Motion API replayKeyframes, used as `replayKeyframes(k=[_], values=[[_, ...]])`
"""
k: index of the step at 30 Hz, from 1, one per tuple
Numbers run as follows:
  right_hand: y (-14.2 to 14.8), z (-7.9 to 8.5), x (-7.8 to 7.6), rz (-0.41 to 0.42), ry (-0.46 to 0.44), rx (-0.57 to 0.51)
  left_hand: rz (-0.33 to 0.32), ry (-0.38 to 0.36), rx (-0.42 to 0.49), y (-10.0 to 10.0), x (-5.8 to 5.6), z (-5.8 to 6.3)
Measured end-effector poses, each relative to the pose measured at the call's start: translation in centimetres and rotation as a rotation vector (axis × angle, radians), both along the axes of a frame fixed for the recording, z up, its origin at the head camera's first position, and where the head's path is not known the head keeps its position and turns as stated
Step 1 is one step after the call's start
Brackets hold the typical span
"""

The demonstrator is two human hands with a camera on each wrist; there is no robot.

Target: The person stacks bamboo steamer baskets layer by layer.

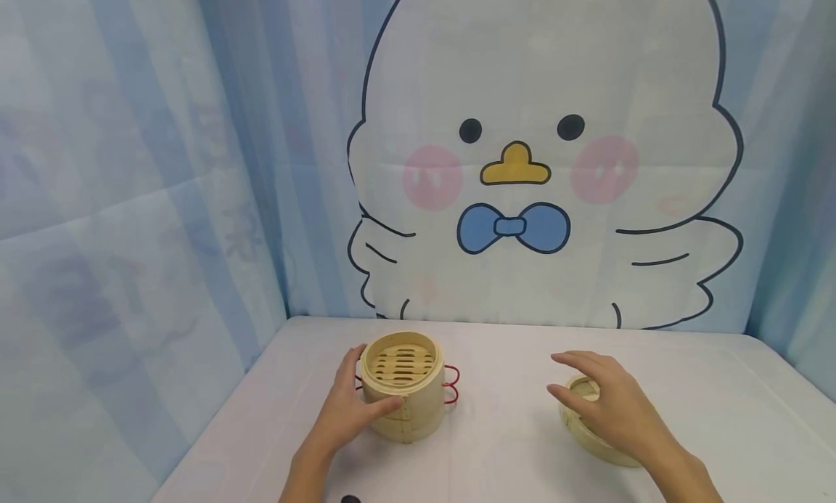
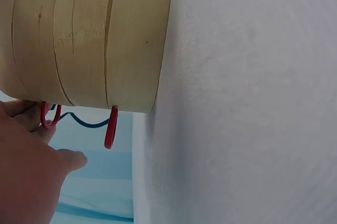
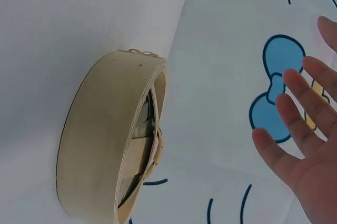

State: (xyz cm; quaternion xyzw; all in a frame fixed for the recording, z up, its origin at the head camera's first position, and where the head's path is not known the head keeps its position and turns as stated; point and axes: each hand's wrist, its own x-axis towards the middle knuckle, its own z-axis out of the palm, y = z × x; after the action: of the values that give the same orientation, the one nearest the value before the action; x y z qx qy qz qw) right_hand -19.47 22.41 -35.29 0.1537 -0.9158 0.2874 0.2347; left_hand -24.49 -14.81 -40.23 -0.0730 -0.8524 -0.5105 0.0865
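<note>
Head cam, from my end: L hand [image 1: 346,409] is clamped on the bamboo steamer stack [image 1: 416,405], thumb across the front, fingers round its L side. The stack's upright on the white table [image 1: 503,430], L of ctr, w/ a slotted top [image 1: 400,364] facing up & red loops [image 1: 458,374] sticking out at the sides. R hand [image 1: 610,401] is well apart from L, thumb & fingers spread, in front of a shallow round bamboo piece [image 1: 583,432] on the R part of the table; from this angle I can't tell the gap. A small dark round thing [image 1: 350,499] pokes in at the bottom edge, too cut off to ID. Behind it all hangs a blue-&-white curtain [image 1: 522,60] w/ a big cartoon bird, blue bow tie incl. L wrist cam, pic turned sideways: I get the stack's banded wall close up, base on the table, two red loops on one side, & L fingers reaching behind it by one loop; thumb's hidden here. R wrist cam, also sideways: the shallow piece sits on the table, its inside partly in shadow; R hand's at the far edge of my view, fingers fanned, palm showing, clear of the piece.
</note>
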Motion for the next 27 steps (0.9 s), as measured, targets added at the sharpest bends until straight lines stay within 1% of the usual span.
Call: replayKeyframes(k=[4, 11, 13, 19, 27], values=[[0.7, -0.1, 0.0, -0.024, -0.038, 0.013, 0.002, -0.012, 0.013, 0.0, -0.1, -0.2], [1.8, -0.3, 0.1, -0.019, -0.003, 0.006, 0.012, -0.029, 0.010, 0.0, 0.0, -0.1], [2.1, -0.4, 0.1, -0.023, -0.011, 0.009, 0.013, -0.034, 0.007, 0.0, 0.1, 0.0], [2.6, -0.6, 0.3, -0.036, -0.074, 0.001, 0.010, -0.033, -0.005, -0.1, 0.1, 0.0], [3.3, -0.6, 0.5, -0.076, -0.135, 0.039, 0.014, -0.031, -0.014, -0.2, 0.0, 0.0]])
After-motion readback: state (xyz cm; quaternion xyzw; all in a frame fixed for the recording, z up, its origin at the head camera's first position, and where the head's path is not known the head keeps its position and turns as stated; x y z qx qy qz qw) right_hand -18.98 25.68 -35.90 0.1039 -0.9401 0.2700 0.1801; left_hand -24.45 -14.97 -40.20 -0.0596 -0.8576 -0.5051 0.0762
